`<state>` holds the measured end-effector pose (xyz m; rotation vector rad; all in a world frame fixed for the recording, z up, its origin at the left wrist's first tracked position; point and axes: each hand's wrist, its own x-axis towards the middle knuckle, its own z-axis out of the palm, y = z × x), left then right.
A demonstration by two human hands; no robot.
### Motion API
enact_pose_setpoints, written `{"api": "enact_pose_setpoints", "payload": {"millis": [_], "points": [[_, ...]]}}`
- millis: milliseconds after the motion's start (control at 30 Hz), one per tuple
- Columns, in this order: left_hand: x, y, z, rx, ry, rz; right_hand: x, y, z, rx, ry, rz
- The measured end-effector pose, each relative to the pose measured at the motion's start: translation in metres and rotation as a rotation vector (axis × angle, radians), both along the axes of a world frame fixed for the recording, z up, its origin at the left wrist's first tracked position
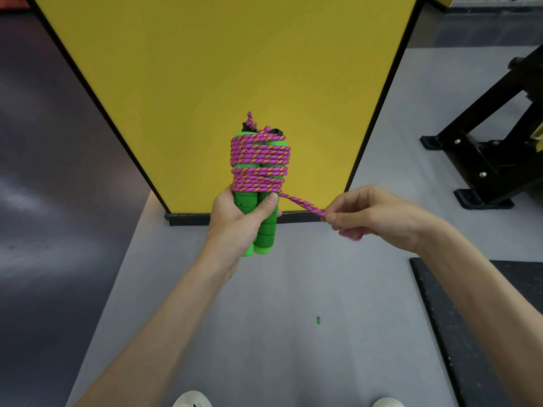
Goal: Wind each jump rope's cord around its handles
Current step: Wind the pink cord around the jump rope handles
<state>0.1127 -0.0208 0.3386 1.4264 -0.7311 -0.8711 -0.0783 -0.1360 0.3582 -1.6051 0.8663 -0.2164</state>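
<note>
Two green foam handles (266, 230) stand upright side by side, held in front of me above the floor. My left hand (238, 221) grips their lower half, thumb across the front. A pink and orange braided cord (260, 163) is wound in several turns round the upper half of both handles, with knotted ends poking out at the top. A short doubled length of the cord (302, 204) runs taut from the lowest turn down to the right, where my right hand (370, 215) pinches it between thumb and fingers.
A tall yellow panel (223, 69) with black edging stands just behind the handles. A black metal rack base (482, 160) is at the right, a black rubber mat (476, 318) at the lower right. A small green scrap (318, 319) lies on the grey floor.
</note>
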Motion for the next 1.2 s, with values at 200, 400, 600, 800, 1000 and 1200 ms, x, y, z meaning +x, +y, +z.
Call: {"api": "enact_pose_setpoints", "payload": {"millis": [200,400,600,800,1000,1200], "points": [[-0.008,0.003,0.004,-0.038,-0.011,-0.156,0.007,0.002,-0.003,0.56,-0.112,0.132],[-0.01,0.002,0.006,-0.062,-0.006,-0.223,0.012,0.008,-0.006,0.544,-0.179,0.07],[-0.012,0.002,0.004,-0.039,-0.023,-0.195,0.019,0.012,-0.008,0.187,-0.075,-0.084],[-0.012,0.0,0.001,-0.023,-0.034,-0.094,0.025,0.018,-0.014,0.027,-0.032,-0.133],[-0.008,0.0,0.0,-0.02,-0.063,-0.079,0.02,0.006,-0.02,0.738,-0.125,-0.137],[-0.005,0.0,0.005,-0.037,-0.034,-0.102,0.017,0.005,-0.029,0.888,-0.16,-0.014]]}}
